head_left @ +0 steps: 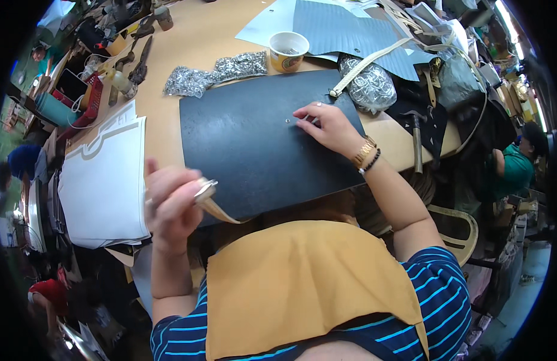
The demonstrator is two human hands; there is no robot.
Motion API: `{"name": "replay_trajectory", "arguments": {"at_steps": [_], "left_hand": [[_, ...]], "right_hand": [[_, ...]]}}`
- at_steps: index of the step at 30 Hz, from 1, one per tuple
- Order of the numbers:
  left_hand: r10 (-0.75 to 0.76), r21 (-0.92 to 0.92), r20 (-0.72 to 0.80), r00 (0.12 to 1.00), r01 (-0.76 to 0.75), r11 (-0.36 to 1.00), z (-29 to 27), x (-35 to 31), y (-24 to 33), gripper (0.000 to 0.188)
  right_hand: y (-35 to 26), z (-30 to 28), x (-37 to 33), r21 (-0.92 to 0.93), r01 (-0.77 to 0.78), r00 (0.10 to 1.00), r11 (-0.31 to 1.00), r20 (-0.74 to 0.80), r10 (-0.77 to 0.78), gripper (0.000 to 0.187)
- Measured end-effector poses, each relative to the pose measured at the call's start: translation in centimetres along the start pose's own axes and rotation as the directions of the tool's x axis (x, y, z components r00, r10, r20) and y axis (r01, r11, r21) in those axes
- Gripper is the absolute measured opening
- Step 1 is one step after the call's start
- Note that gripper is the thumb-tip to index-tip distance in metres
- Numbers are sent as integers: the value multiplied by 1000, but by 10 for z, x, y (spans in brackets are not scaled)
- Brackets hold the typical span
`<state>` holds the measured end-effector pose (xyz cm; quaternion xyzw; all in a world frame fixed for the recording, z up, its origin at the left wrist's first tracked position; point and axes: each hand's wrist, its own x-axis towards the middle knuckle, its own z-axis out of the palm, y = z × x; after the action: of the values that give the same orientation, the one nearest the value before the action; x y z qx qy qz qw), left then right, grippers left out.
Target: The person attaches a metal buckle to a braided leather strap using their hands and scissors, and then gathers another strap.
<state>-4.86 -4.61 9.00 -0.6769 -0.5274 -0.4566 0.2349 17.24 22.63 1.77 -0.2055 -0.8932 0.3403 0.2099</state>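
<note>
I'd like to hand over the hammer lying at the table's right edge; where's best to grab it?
Grip the hammer by its wooden handle, low down, coming from the near table edge: the handle points toward the person and lies bare, while the head rests on dark material.
</note>
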Motion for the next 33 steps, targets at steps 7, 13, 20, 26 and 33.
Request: {"name": "replay_trajectory", "arguments": {"at_steps": [7, 13, 20, 26, 33], "left_hand": [[-15, -189, 119, 993, 37, 981, 50, -46, -8, 27], [1, -227, 98, 995, 21, 974, 58, -47, -1, 36], [100, -164, 86, 991, -85, 983, 58, -41, 3, 43], [104, -218, 112, 988, -78, 973, 61, -41, 7, 43], [97, -259, 183, 978, -47, 965, 56, -35, 16, 37]], "right_hand": [[9, 29, 22, -265, 180, 984, 947, 45, -174, 12], [4, 24, 21, -232, 90, 992, 968, 106, -67, 8], [-50, 20, -11, 327, -176, 984, 928, 85, 157, 14], [-108, 15, -31, 704, -168, 978, 690, 206, 29, 12], [-109, 9, -31, 639, -26, 963, 769, 222, -152, 11]]}}
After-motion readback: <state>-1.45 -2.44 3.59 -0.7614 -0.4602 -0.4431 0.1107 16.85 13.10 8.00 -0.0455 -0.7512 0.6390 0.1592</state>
